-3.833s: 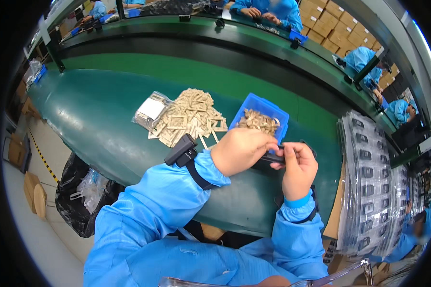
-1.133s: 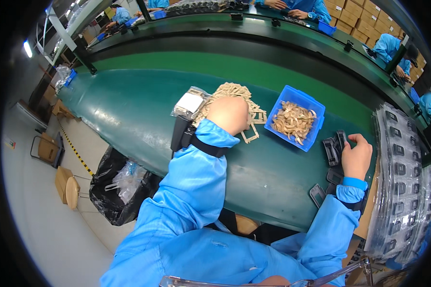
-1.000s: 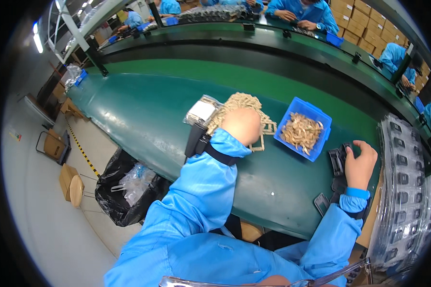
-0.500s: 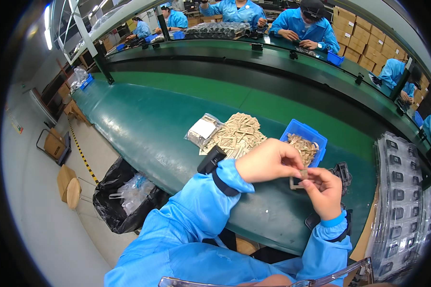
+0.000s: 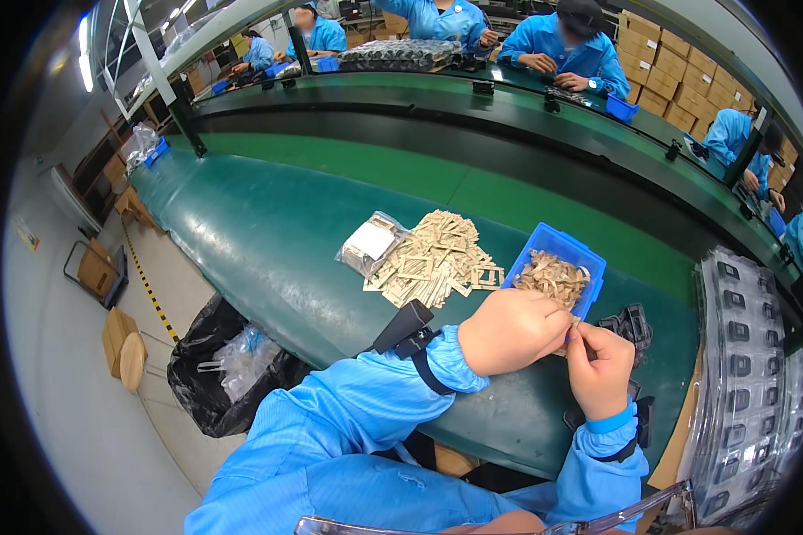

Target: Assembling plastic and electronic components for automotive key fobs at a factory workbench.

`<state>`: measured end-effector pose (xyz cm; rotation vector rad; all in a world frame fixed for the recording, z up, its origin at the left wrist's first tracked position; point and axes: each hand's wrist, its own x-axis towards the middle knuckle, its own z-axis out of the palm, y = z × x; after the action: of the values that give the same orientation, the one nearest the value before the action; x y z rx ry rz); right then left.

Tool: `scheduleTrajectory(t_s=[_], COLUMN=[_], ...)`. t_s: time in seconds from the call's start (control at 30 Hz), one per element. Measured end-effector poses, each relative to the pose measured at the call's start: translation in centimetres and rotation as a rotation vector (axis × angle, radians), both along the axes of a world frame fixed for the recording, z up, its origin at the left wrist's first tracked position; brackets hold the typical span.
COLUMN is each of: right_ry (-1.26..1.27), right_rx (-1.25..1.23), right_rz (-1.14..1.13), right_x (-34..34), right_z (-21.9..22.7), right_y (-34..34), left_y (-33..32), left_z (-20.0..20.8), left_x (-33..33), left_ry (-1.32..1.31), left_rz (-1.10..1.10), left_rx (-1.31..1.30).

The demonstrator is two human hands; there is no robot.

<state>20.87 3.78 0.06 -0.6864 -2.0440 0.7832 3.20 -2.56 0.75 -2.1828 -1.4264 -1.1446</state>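
Observation:
My left hand (image 5: 519,332) and my right hand (image 5: 602,370) meet in front of the blue bin, fingertips pinched together. Between them is a small beige frame-shaped piece (image 5: 576,326), mostly hidden by the fingers. The blue bin (image 5: 595,267) holds curled tan strips (image 5: 553,278). Left of it a loose pile of thin beige frame pieces (image 5: 437,259) is spread on the green table (image 5: 277,214). A clear plastic bag with a white label (image 5: 372,242) lies against the pile's left side.
Black plastic parts (image 5: 633,325) lie right of my hands. Clear trays of dark parts (image 5: 740,392) are stacked at the right edge. A black-lined waste bag (image 5: 196,392) stands left of the table. Across the line, people in blue (image 5: 575,53) sit working.
My left hand has turned and moved slightly lower, its knuckles now covering most of the frame piece. My right fingers have closed in against it.

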Motion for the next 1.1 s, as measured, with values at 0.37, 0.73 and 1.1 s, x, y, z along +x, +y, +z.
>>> scheduleTrajectory(t_s=[0.37,0.73,1.1], right_ry=[0.052,-0.010,0.216], right_rx=[-0.133,0.012,-0.361], right_rz=[0.051,-0.018,-0.029], right_x=[-0.5,-0.3,-0.4], right_z=[-0.2,0.0,-0.7], right_y=[-0.4,-0.4,0.6], left_y=[-0.2,0.0,1.2], left_z=[0.0,-0.1,-0.1], left_x=[0.4,0.3,-1.8], left_ry=[0.133,0.027,-0.410], left_rz=[0.022,-0.018,0.157], left_rx=[0.014,0.020,-0.123])
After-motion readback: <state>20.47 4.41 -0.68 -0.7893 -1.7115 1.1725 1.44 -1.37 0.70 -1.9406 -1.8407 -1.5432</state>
